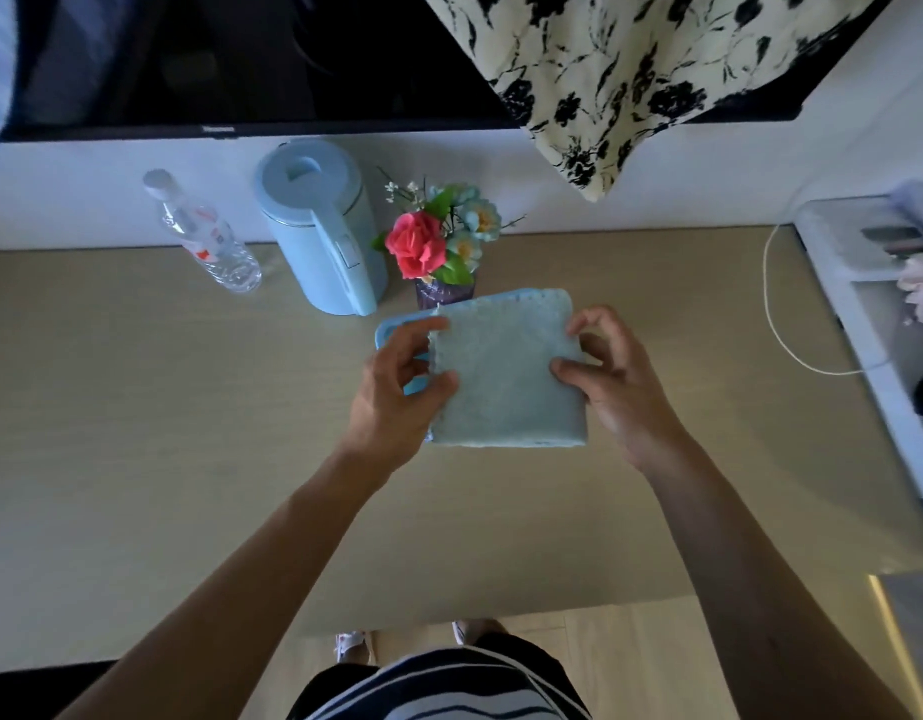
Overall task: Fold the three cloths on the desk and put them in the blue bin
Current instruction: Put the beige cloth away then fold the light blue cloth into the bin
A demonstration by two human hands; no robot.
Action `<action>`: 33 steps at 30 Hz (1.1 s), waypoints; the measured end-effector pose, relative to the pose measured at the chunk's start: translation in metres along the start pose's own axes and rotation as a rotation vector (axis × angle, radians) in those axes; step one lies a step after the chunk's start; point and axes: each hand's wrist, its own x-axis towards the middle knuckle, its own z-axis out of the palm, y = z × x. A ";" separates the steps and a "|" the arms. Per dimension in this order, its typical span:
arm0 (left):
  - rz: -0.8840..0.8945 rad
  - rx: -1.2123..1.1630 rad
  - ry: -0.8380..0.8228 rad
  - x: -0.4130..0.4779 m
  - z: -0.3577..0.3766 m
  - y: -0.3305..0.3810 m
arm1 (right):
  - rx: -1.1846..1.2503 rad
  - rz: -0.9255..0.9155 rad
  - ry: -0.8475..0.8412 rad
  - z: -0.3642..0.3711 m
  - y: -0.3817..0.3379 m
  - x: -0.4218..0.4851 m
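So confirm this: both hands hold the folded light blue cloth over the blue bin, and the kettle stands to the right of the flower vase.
Wrong on the kettle: the head view shows it left of the flower vase. The rest stands.

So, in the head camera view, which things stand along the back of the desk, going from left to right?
Clear plastic water bottle → light blue electric kettle → vase of artificial flowers → white cable near the right end of the desk.
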 end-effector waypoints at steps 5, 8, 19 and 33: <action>-0.003 0.260 0.042 0.020 0.022 -0.013 | -0.455 -0.004 -0.102 -0.007 0.004 0.042; -0.037 0.385 0.001 0.038 0.028 -0.029 | -0.664 0.031 -0.199 -0.004 0.006 0.072; -0.286 0.613 -0.068 0.069 0.048 -0.076 | -1.316 0.030 -0.450 0.034 0.053 0.116; -0.028 1.007 -0.216 0.082 0.050 -0.080 | -1.671 -0.413 -0.326 0.048 0.068 0.112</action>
